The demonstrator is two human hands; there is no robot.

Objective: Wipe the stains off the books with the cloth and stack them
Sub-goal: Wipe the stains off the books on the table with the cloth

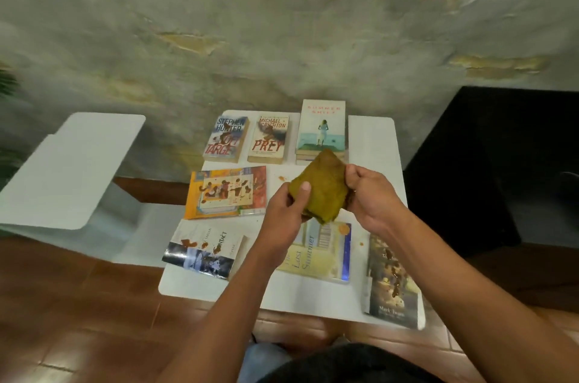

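This looks like a room in a home, perhaps a patio: a rough grey plastered wall with exposed yellowish stone (282, 22) at twelve o'clock, reddish-brown floor tiles (78, 304), and small white square tables (372, 138).

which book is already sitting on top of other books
The Summer Shift book at the far right of the back row; it tops a small stack, while the others lie singly on the table.

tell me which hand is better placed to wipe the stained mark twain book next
Right, probably. Both hands hold the cloth, but the right hand is on the same side as the Mark Twain book at the table's near right corner. The left hand would have to cross over.
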